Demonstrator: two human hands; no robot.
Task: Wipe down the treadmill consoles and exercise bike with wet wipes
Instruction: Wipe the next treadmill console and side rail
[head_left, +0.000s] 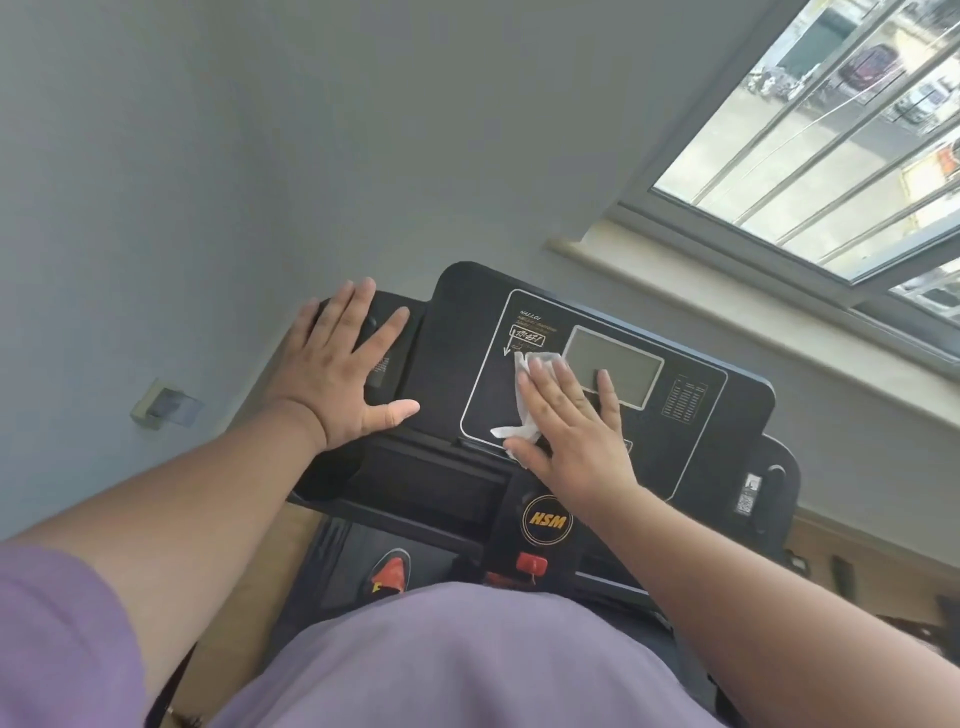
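Right hand (571, 431) presses a wet wipe (524, 395) flat-fingered on the treadmill console (691, 415); left hand (343, 364) rests spread.

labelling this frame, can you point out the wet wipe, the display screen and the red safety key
wet wipe (511, 432): head view, its lower bunched corner.
display screen (605, 358): head view, bare grey middle.
red safety key (532, 563): head view, its red body.

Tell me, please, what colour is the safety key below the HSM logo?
Red. The safety key shows in the head view, below the gold HSM logo.
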